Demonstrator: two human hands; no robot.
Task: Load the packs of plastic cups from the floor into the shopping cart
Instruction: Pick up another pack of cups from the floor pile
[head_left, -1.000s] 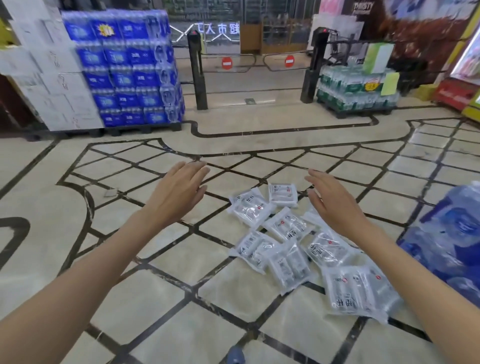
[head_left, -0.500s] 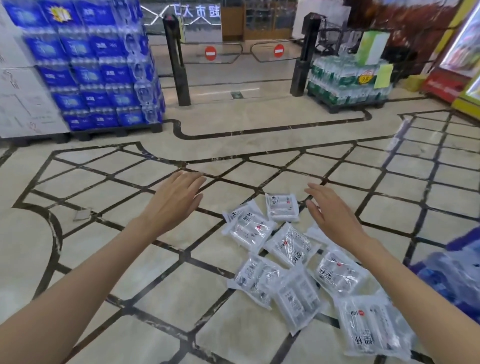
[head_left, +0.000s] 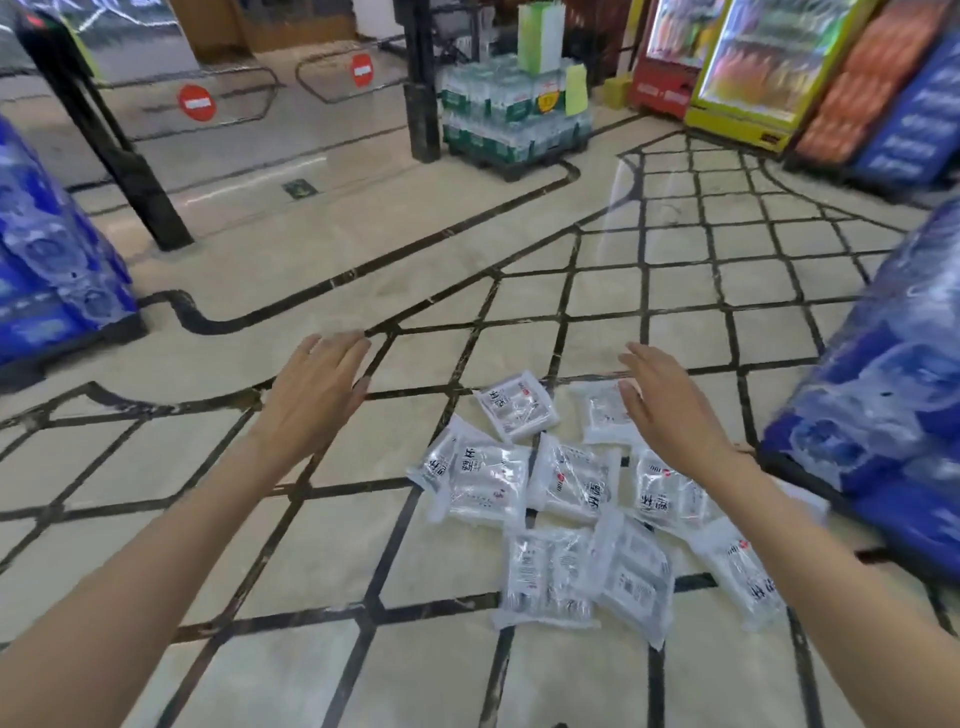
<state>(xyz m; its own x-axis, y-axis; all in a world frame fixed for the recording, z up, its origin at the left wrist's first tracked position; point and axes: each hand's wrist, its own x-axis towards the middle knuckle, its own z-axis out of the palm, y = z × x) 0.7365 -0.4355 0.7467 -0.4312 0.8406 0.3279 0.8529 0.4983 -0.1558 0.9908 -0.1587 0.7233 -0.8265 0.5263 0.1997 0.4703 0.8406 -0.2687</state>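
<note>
The left hand (head_left: 317, 392) is held out flat above the floor, fingers straight and close together, holding nothing. The right hand (head_left: 670, 410) reaches out the same way, palm down, fingers extended and slightly spread, with nothing in it; it hovers over the far right part of the heap, and whether it touches a pack cannot be told.

The packs of plastic cups (head_left: 566, 499) lie in a loose pile on the tiled floor (head_left: 260, 545), between the two forearms and nearer the right one. They are clear bags with white contents and dark printed characters; several overlap, and one near-right pack (head_left: 748, 577) is partly hidden by the right forearm.

To the right of the pile stands a stack of blue-wrapped bottled water (head_left: 893, 405). Another blue stack (head_left: 47, 260) stands far left. Farther off are a gate with red no-entry signs (head_left: 196, 102), a pallet of green-labelled bottles (head_left: 511, 122), and lit drink coolers (head_left: 753, 67) at the far right.
</note>
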